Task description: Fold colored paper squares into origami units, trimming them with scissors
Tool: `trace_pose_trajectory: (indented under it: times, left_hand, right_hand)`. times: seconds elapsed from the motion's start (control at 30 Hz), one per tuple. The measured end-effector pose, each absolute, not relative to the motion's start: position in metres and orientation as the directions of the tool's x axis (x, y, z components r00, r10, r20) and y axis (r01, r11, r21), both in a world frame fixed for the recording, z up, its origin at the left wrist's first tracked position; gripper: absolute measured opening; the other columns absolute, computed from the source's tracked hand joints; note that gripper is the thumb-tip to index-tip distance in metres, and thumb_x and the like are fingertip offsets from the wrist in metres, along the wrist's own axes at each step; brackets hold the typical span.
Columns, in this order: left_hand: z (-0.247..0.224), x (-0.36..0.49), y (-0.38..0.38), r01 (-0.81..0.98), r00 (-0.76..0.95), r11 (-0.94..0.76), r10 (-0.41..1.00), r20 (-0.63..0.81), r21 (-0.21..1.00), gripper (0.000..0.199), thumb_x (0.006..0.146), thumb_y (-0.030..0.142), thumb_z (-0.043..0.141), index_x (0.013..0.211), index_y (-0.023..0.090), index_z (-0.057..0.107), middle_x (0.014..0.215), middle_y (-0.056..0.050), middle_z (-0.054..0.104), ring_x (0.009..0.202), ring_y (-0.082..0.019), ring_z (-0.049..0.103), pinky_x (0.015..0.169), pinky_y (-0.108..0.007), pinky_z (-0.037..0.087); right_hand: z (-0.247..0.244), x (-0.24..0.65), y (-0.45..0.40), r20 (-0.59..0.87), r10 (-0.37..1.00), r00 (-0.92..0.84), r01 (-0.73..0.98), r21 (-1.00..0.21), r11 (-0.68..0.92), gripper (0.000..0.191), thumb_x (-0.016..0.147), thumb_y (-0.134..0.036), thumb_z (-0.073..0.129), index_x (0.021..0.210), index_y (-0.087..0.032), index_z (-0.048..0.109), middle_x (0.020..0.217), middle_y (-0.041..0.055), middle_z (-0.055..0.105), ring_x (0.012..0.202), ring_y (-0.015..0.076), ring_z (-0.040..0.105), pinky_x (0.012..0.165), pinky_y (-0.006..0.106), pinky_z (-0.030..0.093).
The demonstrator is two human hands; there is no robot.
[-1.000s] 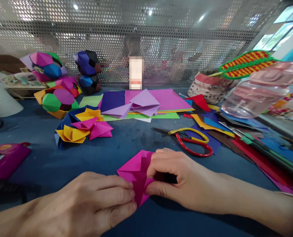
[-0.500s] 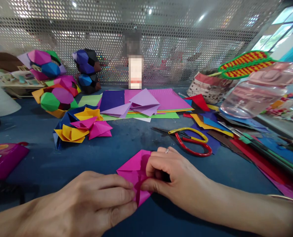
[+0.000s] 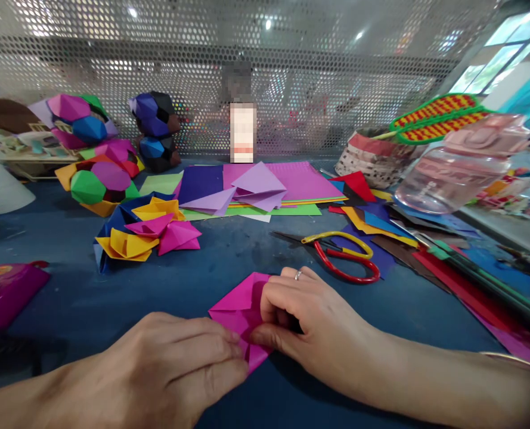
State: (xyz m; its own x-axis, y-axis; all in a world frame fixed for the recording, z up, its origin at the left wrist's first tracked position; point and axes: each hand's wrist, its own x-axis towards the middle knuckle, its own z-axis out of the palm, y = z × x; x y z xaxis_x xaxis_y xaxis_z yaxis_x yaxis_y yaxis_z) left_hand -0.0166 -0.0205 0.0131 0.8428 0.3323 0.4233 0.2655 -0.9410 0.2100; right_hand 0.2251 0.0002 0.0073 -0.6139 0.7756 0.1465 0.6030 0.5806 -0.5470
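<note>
A folded magenta sheet of paper [image 3: 240, 298] lies on the dark blue table between my two hands. Along its near left edge, the fingers of my left hand [image 3: 175, 357] are pressed together on the paper; its thumb is hidden. My right hand [image 3: 300, 310] is closed on the right side, thumb bent in against the curled fingers, with a ring on one finger. Part of the sheet is covered by both hands. Beyond the right hand lie scissors [image 3: 340, 253] with one yellow and one red handle.
Folded yellow and magenta paper pieces [image 3: 152, 229] rest at mid left, with multicoloured paper balls [image 3: 106, 179] behind. Paper sheets [image 3: 202, 182] are stacked at the back. Paper scraps [image 3: 399, 250] and a pink bottle [image 3: 448, 173] stand right. A purple object [image 3: 14, 292] is at left.
The view has shifted slightly. Both hands stay at the magenta paper, and the left fingers have slid a little along its near edge.
</note>
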Motion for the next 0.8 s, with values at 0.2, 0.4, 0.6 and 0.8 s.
trace_pose_trajectory:
  times: [0.2, 0.4, 0.6, 0.8]
  left_hand:
    - [0.014, -0.009, -0.021, 0.289, 0.893, -0.949, 0.313, 0.323, 0.123, 0.036, 0.096, 0.020, 0.046, 0.128, 0.016, 0.060, 0.103, -0.006, 0.074, 0.082, -0.018, 0.071, 0.066, -0.025, 0.059]
    - [0.013, 0.002, -0.025, 0.378, 0.830, -0.919, 0.391, 0.399, 0.113, 0.030, 0.097, 0.010, 0.041, 0.112, 0.018, 0.067, 0.104, 0.001, 0.076, 0.088, -0.013, 0.072, 0.071, -0.020, 0.056]
    - [0.006, 0.002, -0.020, 0.263, 0.824, -0.960, 0.276, 0.494, 0.098, 0.030, 0.101, 0.021, 0.041, 0.114, 0.014, 0.067, 0.105, -0.002, 0.077, 0.095, -0.014, 0.071, 0.073, -0.020, 0.056]
    - [0.005, 0.004, -0.019, 0.263, 0.814, -0.956, 0.292, 0.502, 0.131, 0.030, 0.103, 0.027, 0.041, 0.114, 0.015, 0.066, 0.109, -0.001, 0.077, 0.091, -0.015, 0.071, 0.063, -0.023, 0.053]
  right_hand:
    - [0.006, 0.225, 0.001, 0.170, 0.773, -0.611, 0.591, -0.551, 0.589, 0.027, 0.090, -0.033, 0.072, 0.074, -0.020, 0.054, 0.071, -0.0058, 0.059, 0.071, 0.0134, 0.046, 0.068, 0.030, 0.026]
    - [0.006, 0.227, 0.000, 0.189, 0.755, -0.627, 0.593, -0.512, 0.621, 0.024, 0.090, -0.030, 0.070, 0.076, -0.020, 0.054, 0.072, -0.0054, 0.058, 0.071, 0.0140, 0.045, 0.067, 0.030, 0.024]
    - [0.006, 0.228, -0.001, 0.192, 0.740, -0.645, 0.594, -0.482, 0.643, 0.023, 0.090, -0.031, 0.070, 0.079, -0.020, 0.053, 0.077, -0.0053, 0.060, 0.076, 0.0154, 0.049, 0.072, 0.031, 0.027]
    - [0.007, 0.232, 0.000, 0.216, 0.766, -0.606, 0.668, -0.385, 0.637, 0.031, 0.089, -0.047, 0.068, 0.092, -0.020, 0.054, 0.091, 0.0018, 0.061, 0.085, 0.0218, 0.051, 0.075, 0.035, 0.034]
